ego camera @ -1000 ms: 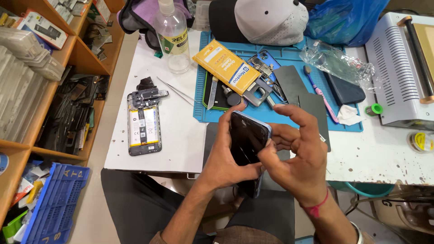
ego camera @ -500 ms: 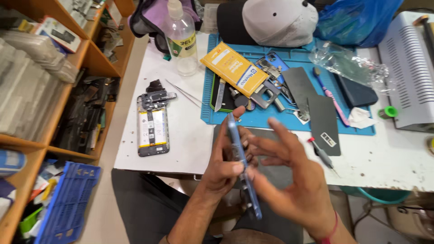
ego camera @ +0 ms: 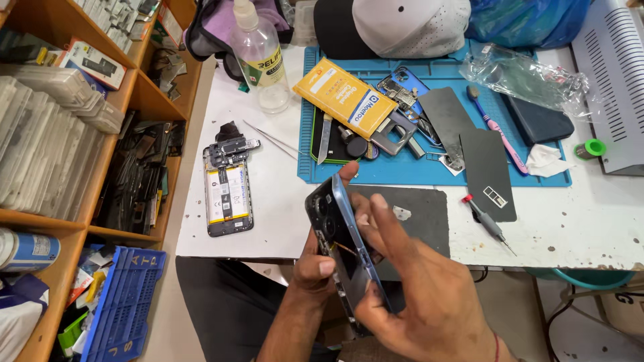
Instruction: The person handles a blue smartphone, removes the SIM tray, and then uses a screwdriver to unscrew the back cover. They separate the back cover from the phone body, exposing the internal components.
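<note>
A dark phone with a blue frame [ego camera: 333, 218] is held on edge over my lap, just in front of the table edge. My left hand [ego camera: 314, 269] grips it from below, thumb on its left face near the camera holes. My right hand [ego camera: 419, 302] holds its right side, with the index finger stretched up along the inner face and the thumb on the lower edge. A thin brown strip shows inside the frame between my fingers.
On the white table [ego camera: 275, 201] lie an opened phone with its battery showing [ego camera: 228, 194], tweezers [ego camera: 272, 138], a clear bottle [ego camera: 259, 57] and a red-tipped screwdriver [ego camera: 487, 223]. The blue mat [ego camera: 429, 171] carries a yellow box [ego camera: 345, 98], a black back cover [ego camera: 488, 171] and parts. Shelves [ego camera: 67, 221] stand on the left.
The phone has turned from face-on to edge-on between my hands. My right index finger now lies along its inner side. The view has shifted slightly.
</note>
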